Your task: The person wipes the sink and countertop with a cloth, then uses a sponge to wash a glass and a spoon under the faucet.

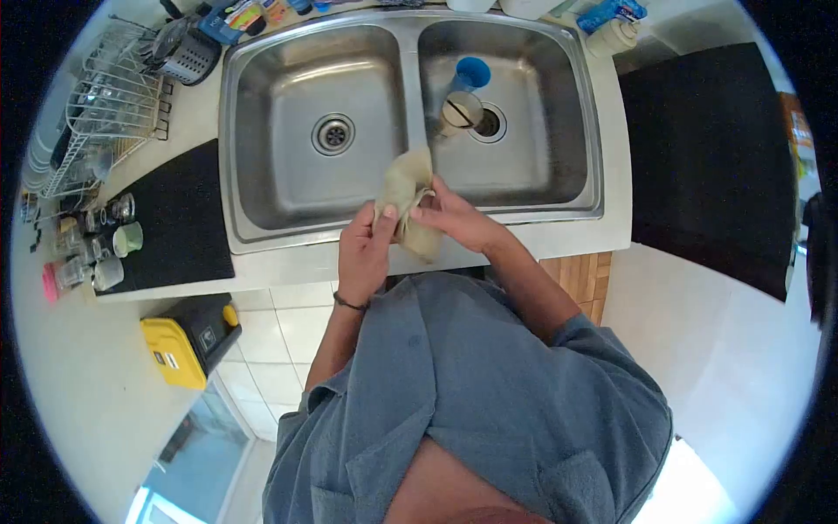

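Observation:
A beige cloth [407, 179] is bunched up over the front rim of the sink, gripped between both hands. My left hand [363, 249] closes on its left side, with the thumb pressed on top. From the right, my right hand [463, 223] pinches the folds with thumb and fingers. Something with a thin pale rim may be inside the cloth, but the folds hide it. Beyond the hands, in the right basin, a blue cup [472, 73] lies near a whitish cup [461, 112] with a dark stick across its mouth, beside the drain.
The double steel sink [410, 61] has a divider in the middle. At left are a dish rack [118, 135], a cutlery holder [186, 54] and a black mat [179, 218] with several jars [107, 272]. A dark panel [698, 166] is at right, a yellow-lidded bin [179, 352] below left.

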`<act>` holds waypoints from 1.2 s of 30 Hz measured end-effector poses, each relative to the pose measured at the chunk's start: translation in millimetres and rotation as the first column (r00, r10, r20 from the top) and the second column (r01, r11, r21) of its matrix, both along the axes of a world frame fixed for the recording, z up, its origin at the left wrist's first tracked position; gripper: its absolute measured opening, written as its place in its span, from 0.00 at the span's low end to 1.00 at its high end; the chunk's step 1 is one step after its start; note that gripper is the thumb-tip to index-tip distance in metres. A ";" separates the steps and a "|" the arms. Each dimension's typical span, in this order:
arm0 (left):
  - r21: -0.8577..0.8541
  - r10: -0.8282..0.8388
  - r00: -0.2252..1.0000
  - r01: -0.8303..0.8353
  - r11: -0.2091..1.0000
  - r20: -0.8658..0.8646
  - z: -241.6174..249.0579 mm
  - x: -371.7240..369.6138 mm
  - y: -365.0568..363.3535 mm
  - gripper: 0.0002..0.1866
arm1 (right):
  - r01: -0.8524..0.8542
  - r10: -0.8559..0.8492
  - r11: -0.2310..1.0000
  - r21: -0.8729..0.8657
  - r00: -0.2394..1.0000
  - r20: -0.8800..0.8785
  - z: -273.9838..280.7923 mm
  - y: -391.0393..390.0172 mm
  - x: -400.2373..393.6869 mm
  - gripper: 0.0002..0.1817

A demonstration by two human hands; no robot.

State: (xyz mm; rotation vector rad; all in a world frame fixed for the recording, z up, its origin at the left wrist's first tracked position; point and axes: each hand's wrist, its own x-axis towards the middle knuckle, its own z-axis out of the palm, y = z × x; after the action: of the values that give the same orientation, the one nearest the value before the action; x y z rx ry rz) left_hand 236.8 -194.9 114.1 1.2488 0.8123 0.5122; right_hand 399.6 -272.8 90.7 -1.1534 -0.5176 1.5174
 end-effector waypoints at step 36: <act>0.770 0.533 0.730 -0.014 0.638 -0.428 -88.7 4.0 -26.9 0.25 | 0.686 0.177 0.727 -0.018 -0.162 0.971 -33.7 -108.0 281.1 0.45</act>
State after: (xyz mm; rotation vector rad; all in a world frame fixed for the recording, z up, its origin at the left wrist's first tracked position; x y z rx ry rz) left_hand 240.8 -221.9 25.4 2.1285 1.4996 0.7400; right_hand 680.8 -380.8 56.9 -2.7498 -0.6597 -0.1250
